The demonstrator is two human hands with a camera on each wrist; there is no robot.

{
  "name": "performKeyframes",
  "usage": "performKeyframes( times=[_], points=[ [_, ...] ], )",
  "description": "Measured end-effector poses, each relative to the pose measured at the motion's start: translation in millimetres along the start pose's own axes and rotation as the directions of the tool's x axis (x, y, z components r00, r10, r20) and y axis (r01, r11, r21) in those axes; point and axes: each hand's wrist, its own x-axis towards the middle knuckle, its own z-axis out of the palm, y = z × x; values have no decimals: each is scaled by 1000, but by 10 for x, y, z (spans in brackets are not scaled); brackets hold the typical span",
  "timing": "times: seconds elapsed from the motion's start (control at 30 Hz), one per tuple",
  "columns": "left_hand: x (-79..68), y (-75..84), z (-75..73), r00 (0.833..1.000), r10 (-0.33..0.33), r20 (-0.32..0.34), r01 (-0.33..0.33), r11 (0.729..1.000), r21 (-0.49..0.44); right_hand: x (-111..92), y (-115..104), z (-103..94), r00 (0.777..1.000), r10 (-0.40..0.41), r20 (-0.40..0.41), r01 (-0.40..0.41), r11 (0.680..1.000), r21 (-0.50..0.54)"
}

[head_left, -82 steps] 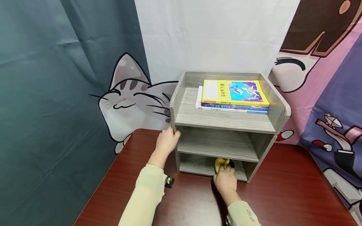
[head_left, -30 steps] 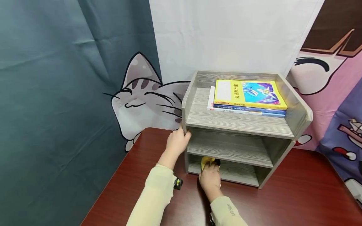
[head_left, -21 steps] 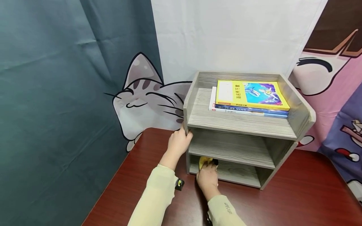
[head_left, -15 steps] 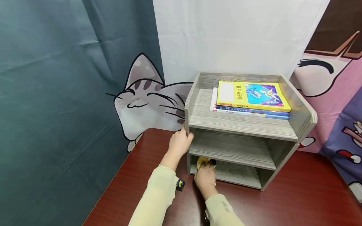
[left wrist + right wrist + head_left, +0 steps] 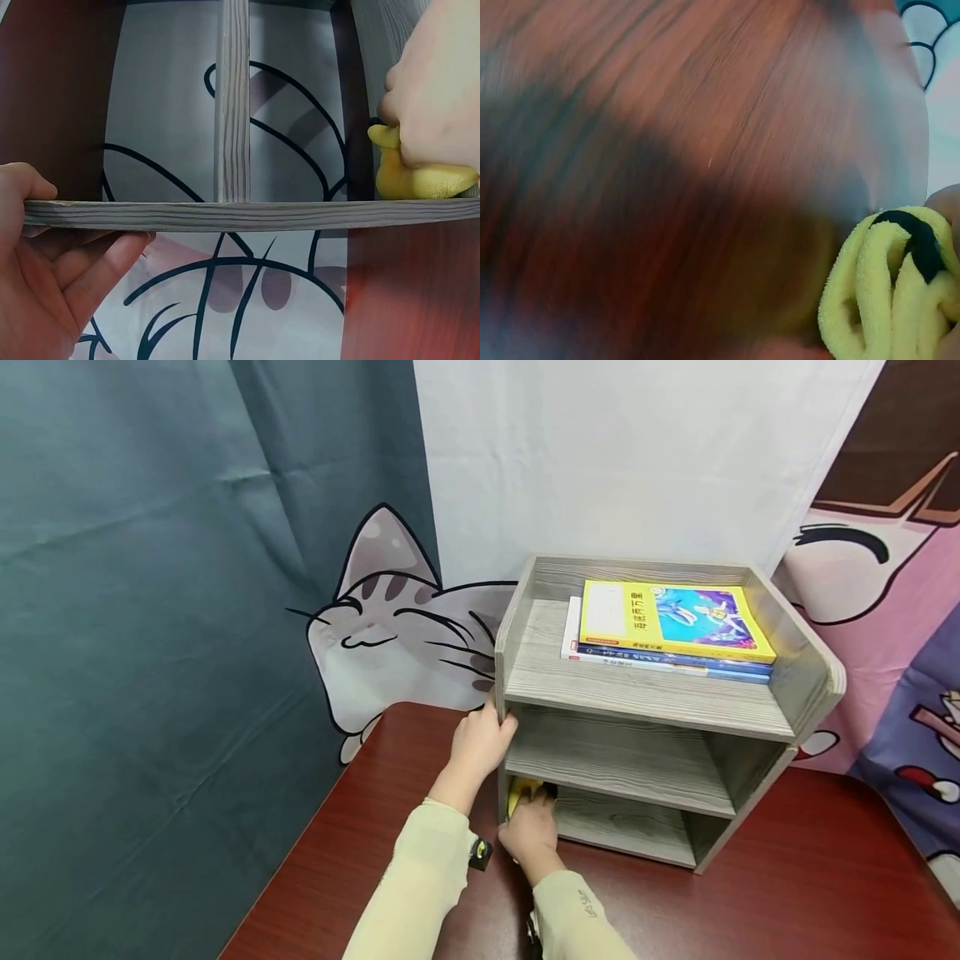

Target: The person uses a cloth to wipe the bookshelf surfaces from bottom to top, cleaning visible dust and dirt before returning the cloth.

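My left hand [image 5: 483, 739] holds the left side panel of a grey wood-grain shelf unit [image 5: 637, 752]. In the left wrist view, the thumb of that hand [image 5: 45, 262] lies on one side of the panel edge [image 5: 285, 216] and the fingers on the other. Down at the left end of the bottom compartment, my right hand [image 5: 531, 827] grips a bunched yellow cloth [image 5: 521, 789] with a black part. Folds of the fluffy cloth [image 5: 885, 292] fill the lower right corner of the right wrist view. Part of the cloth is hidden under the right hand.
A stack of books [image 5: 667, 622], a yellow one uppermost, lies on the unit's top tier. The unit stands on a dark red-brown table [image 5: 390, 777]. Behind hang a teal curtain [image 5: 150, 652] and a white sheet [image 5: 637, 460] with cartoon figures.
My right hand has slid left along the bottom shelf with the cloth, from right of the middle to the left side panel. The left hand keeps its hold; the head view has shifted.
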Motion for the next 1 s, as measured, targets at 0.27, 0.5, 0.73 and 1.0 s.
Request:
performKeyframes(
  times=[0.27,0.5,0.73,1.0],
  points=[
    [4,-23,9,1000,-5,18,5,1000,14,-54,8,73,986,157,-61,-113,886,450],
    [-1,-20,10,1000,8,15,-8,1000,20,-93,1,36,980,183,-74,-92,755,649],
    [12,-30,16,1000,28,-2,-28,999,33,-98,-74,-188,981,168,-93,-70,763,643],
    [5,-38,17,1000,19,0,-19,999,29,-115,-259,-471,968,234,-91,-89,659,747]
  ],
)
